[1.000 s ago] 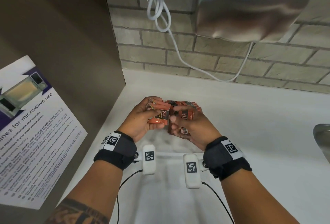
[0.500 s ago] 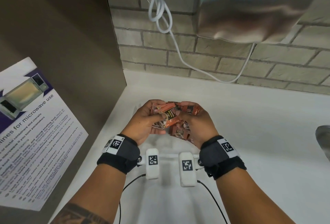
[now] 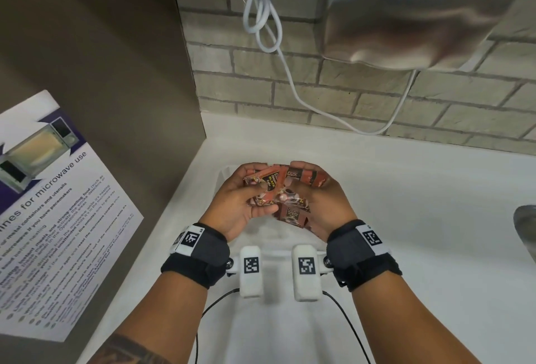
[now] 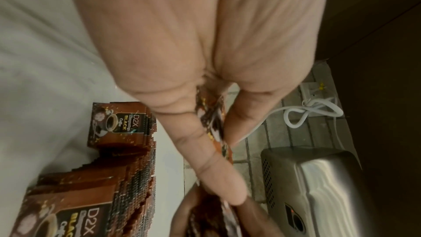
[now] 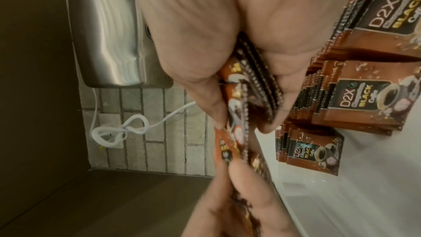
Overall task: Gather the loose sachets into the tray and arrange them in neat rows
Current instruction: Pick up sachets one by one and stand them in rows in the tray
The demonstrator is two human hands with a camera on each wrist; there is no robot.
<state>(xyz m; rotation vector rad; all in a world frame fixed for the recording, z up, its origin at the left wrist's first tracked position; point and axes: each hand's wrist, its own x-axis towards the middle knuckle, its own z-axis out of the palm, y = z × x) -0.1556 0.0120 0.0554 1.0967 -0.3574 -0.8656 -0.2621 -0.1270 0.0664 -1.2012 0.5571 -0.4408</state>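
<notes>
Both hands, left hand and right hand, pinch a bundle of sachets between curled fingers. More sachets stand in rows in the white tray below.

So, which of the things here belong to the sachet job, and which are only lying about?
Belong to the job:
- left hand and right hand, both holding sachets
- held sachets
- sachets already in rows
- white tray

Just there:
- hand dryer
- white cable
- microwave notice
- metal sink edge
</notes>
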